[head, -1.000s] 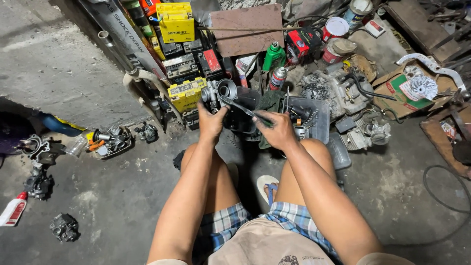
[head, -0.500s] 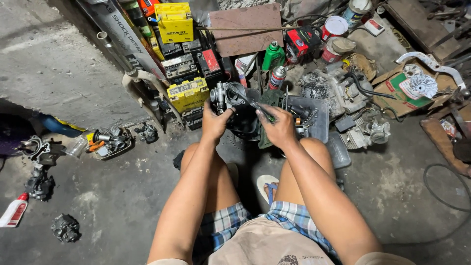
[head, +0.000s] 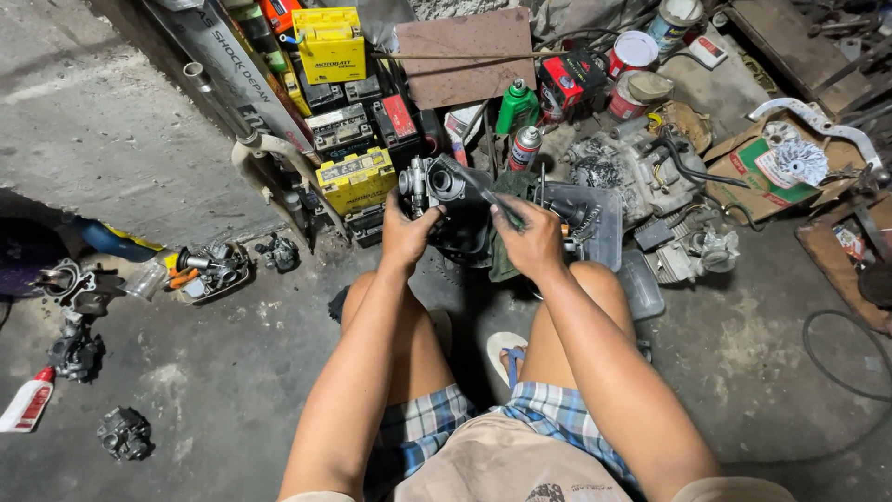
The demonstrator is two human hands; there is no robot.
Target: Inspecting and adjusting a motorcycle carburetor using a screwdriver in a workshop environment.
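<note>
I sit low over a concrete floor with my knees apart. My left hand grips a dark metal engine part and holds it up in front of me. My right hand is closed around the handle of a thin tool whose tip rests against the top of the engine part. A dark green rag hangs under my right hand. The lower side of the engine part is hidden behind my hands.
Yellow and black batteries are stacked just beyond the part. Spray cans, a green bottle, red tins and engine pieces crowd the far side. A parts tray and loose metal parts lie left. A sandal sits between my legs.
The engine part has turned slightly in my left hand and the tool's tip has shifted along its top. Both arms stay in much the same place.
</note>
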